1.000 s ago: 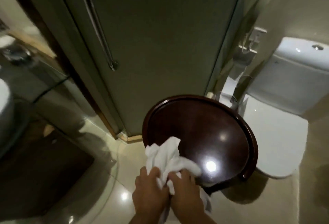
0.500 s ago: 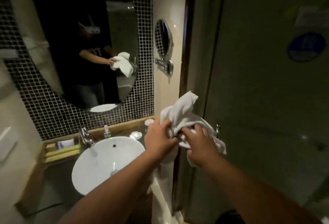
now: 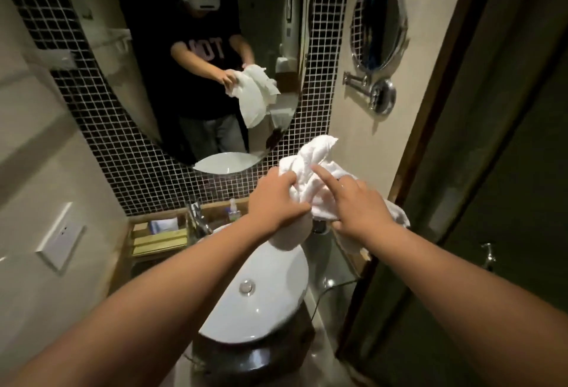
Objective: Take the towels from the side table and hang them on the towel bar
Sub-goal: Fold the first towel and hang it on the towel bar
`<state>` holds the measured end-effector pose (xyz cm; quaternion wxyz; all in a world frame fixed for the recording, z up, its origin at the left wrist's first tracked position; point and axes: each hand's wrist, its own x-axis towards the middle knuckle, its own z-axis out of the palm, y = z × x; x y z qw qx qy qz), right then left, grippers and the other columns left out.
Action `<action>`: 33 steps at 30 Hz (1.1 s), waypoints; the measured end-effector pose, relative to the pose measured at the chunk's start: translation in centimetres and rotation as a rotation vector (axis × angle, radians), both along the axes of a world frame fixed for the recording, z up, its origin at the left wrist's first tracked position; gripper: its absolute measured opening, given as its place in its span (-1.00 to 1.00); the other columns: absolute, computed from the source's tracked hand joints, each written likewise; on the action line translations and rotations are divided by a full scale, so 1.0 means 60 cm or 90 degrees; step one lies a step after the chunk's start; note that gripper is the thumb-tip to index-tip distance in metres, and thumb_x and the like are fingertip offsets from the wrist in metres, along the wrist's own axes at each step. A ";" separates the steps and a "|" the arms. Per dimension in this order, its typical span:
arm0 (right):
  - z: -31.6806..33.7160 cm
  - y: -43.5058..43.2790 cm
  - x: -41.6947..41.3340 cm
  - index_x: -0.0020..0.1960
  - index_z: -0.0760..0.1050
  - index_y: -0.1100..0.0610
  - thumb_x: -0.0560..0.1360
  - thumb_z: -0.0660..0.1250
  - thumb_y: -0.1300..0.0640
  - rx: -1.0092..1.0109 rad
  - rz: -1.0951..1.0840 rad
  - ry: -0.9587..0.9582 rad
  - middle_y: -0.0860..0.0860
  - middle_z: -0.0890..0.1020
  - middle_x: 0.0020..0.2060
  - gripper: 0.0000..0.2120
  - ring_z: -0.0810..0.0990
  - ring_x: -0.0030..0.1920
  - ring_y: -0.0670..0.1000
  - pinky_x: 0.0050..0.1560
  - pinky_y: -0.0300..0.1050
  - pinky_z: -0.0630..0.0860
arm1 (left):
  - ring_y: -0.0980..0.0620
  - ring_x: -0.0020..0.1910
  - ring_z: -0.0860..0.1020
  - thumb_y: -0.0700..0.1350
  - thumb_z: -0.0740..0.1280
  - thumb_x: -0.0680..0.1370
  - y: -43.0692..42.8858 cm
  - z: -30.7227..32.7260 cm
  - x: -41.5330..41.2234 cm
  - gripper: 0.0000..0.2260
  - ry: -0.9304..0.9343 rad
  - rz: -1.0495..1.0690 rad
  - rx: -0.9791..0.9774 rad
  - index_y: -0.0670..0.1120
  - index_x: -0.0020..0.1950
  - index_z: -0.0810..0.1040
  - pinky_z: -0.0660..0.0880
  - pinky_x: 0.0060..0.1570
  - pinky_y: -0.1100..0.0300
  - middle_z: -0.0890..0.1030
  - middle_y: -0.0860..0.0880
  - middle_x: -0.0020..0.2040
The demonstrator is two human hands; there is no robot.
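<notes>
White basin (image 3: 270,310) lies under my arms; above it the towel (image 3: 316,156) is bunched crosswise between both hands. My left hand (image 3: 276,199) grips its left fold, my right hand (image 3: 359,202) holds the right, forefinger straight. I cannot find the towel bar.

Of the towel (image 3: 310,168): lower folds were hidden behind the left hand (image 3: 275,199) and right hand (image 3: 359,205). Of the left hand: fingertips were buried in cloth. Of the basin (image 3: 261,294) below the hands: far rim was covered. Of the bottle (image 3: 232,210) beyond the left hand: label was too small to read. Of the mirror (image 3: 153,48) above: top was cut off.
</notes>
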<state>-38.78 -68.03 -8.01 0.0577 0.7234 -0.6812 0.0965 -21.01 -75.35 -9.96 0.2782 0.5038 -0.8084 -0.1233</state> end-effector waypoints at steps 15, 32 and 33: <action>-0.269 -0.296 -0.135 0.52 0.26 -0.15 0.37 0.38 -0.16 0.316 -0.028 -0.081 0.13 0.57 0.27 -0.26 0.59 0.19 0.23 0.13 0.07 0.59 | -0.01 -0.15 0.52 0.11 0.47 0.41 -0.219 -0.290 -0.155 -0.72 0.075 0.089 0.386 -0.02 -0.08 0.49 0.43 -0.23 0.13 0.58 -0.01 -0.14; -0.453 -0.349 -0.190 0.20 0.61 0.16 0.40 0.15 0.13 0.267 -0.072 -0.007 0.21 0.64 0.01 -0.56 0.53 -0.21 0.23 -0.26 -0.05 0.40 | -0.09 0.03 0.52 -0.11 0.33 0.54 -0.265 -0.493 -0.236 -0.77 0.148 0.032 0.725 -0.01 0.17 0.40 0.51 0.00 0.07 0.52 -0.06 0.04; -0.457 -0.349 -0.199 0.17 0.61 0.19 0.44 0.10 0.15 0.260 -0.048 -0.007 0.20 0.63 0.08 -0.58 0.52 -0.19 0.21 -0.23 -0.04 0.38 | -0.11 0.08 0.55 -0.09 0.32 0.57 -0.261 -0.494 -0.242 -0.76 0.164 0.041 0.737 -0.01 0.21 0.41 0.54 0.03 0.06 0.55 -0.09 0.12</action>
